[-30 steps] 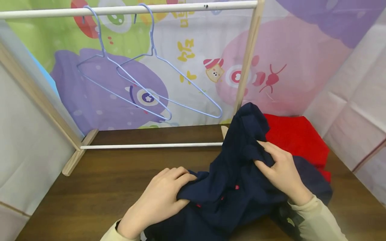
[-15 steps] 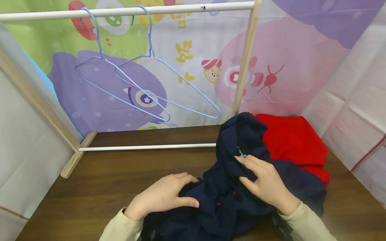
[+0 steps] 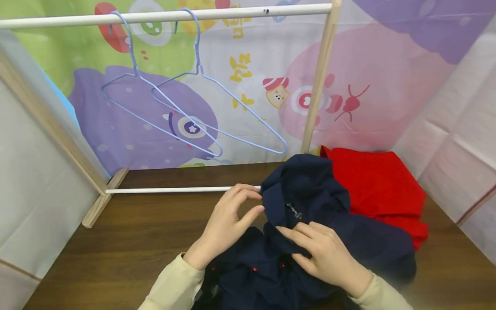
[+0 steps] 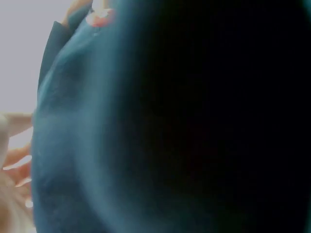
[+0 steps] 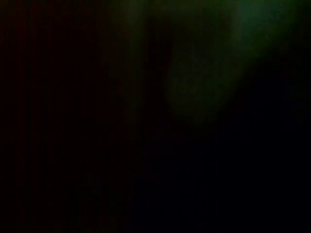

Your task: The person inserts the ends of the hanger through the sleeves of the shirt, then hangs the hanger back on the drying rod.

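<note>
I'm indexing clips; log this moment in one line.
right hand: holds navy garment | left hand: at its edge | red cloth: partly behind garment | two hangers: bare, on white rail

bright head view, left wrist mostly dark blur, right wrist near-black

The navy-blue garment (image 3: 321, 211) lay crumpled on the brown tabletop (image 3: 155, 224), right of centre. Its far portion formed a rounded, raised fold with a broad band along the left edge. A small silvery detail (image 3: 293, 211), too small to identify, showed inside. Three small red buttons (image 3: 254, 269) were visible along the near portion. One section extended to the right.
</note>
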The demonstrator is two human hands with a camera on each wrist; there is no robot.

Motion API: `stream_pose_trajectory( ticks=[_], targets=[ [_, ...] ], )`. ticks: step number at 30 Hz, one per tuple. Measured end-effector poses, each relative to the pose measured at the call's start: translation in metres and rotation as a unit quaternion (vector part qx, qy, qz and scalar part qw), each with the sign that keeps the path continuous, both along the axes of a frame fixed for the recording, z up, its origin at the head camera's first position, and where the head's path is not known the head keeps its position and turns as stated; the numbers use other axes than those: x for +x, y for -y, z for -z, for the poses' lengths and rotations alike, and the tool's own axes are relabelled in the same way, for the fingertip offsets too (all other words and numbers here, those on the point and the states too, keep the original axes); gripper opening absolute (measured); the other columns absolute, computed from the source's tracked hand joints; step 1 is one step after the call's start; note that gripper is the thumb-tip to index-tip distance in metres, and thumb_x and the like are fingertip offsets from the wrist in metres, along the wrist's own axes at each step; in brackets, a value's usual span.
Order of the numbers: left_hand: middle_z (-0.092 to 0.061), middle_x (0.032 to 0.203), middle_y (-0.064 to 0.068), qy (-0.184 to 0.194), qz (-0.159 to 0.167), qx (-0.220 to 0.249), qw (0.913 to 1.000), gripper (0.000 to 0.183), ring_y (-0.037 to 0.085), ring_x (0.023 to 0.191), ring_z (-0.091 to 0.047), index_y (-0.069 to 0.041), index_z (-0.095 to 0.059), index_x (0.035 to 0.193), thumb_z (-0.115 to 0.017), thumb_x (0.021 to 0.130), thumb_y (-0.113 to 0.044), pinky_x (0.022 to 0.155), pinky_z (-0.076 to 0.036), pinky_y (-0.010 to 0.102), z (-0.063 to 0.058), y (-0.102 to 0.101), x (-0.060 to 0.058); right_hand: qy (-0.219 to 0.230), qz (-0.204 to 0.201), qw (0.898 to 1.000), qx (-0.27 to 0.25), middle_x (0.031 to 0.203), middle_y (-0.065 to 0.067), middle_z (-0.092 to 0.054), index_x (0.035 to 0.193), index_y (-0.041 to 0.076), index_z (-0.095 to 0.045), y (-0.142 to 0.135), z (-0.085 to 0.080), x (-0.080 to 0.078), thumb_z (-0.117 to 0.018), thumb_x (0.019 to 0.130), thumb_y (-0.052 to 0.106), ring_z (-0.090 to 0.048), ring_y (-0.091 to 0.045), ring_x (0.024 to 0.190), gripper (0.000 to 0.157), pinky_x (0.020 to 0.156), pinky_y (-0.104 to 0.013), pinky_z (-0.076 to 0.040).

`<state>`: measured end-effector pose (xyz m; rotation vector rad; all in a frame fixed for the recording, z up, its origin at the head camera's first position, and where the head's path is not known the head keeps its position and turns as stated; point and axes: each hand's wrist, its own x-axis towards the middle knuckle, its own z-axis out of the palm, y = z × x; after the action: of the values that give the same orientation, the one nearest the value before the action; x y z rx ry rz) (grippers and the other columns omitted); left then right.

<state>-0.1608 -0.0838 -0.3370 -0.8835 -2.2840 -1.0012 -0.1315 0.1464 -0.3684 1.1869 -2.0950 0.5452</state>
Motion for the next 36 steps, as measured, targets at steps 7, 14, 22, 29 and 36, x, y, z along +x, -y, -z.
stream_pose_trajectory(
  ticks=[7, 14, 22, 29, 36],
  targets=[
    [-0.054, 0.122, 0.001, -0.029, 0.018, -0.060, 0.9976, 0.027, 0.016, 0.112, -0.047, -0.013, -0.058, 0.107, -0.064, 0.085, -0.027, 0.094, -0.037, 0.035, -0.002, -0.001, -0.009, -0.020, -0.017, 0.999, 0.031, 0.078, 0.008, -0.053, 0.118, 0.015, -0.061, 0.003, 0.007, 0.003, -0.066, 0.062, 0.012, -0.037, -0.005, 0.058, 0.056, 0.056, -0.014, -0.029],
    [-0.031, 0.145, 0.005, 0.027, -0.005, -0.196, 0.9803, 0.049, 0.021, 0.136, -0.020, -0.018, -0.051, 0.126, -0.052, 0.087, -0.048, 0.107, -0.022, 0.045, 0.003, 0.006, -0.015, -0.063, -0.040, 0.996, 0.047, 0.076, 0.008, -0.053, 0.116, 0.014, -0.062, 0.006, 0.013, 0.006, -0.063, 0.062, 0.014, -0.040, -0.006, 0.059, 0.055, 0.057, -0.017, -0.030],
    [-0.001, 0.153, 0.004, 0.010, -0.002, -0.265, 0.9641, 0.049, 0.024, 0.140, 0.008, -0.016, -0.064, 0.098, -0.046, 0.086, -0.059, 0.111, -0.004, 0.048, 0.012, 0.012, -0.017, -0.081, -0.049, 0.993, 0.067, 0.074, 0.008, -0.053, 0.115, 0.015, -0.063, 0.006, 0.018, 0.012, -0.055, 0.073, 0.015, -0.040, -0.006, 0.056, 0.043, 0.057, -0.018, -0.031],
    [-0.020, 0.151, -0.002, -0.048, 0.043, -0.234, 0.9701, 0.038, 0.017, 0.140, -0.007, -0.016, -0.065, 0.094, -0.051, 0.087, -0.051, 0.112, -0.005, 0.045, 0.015, 0.014, -0.020, -0.062, -0.040, 0.994, 0.086, 0.080, 0.007, -0.056, 0.118, 0.015, -0.060, 0.003, 0.016, 0.014, -0.070, 0.058, 0.012, -0.046, -0.007, 0.062, 0.061, 0.062, -0.020, -0.035],
    [-0.066, 0.098, -0.004, -0.086, 0.063, -0.173, 0.9790, 0.028, 0.010, 0.102, -0.059, -0.014, -0.064, 0.101, -0.056, 0.088, -0.037, 0.110, -0.022, 0.034, 0.017, 0.016, -0.018, -0.022, -0.020, 0.995, 0.098, 0.091, 0.008, -0.057, 0.120, 0.019, -0.058, -0.005, 0.015, 0.018, -0.072, 0.068, 0.026, -0.049, -0.007, 0.072, 0.054, 0.068, -0.021, -0.039]
  ],
)
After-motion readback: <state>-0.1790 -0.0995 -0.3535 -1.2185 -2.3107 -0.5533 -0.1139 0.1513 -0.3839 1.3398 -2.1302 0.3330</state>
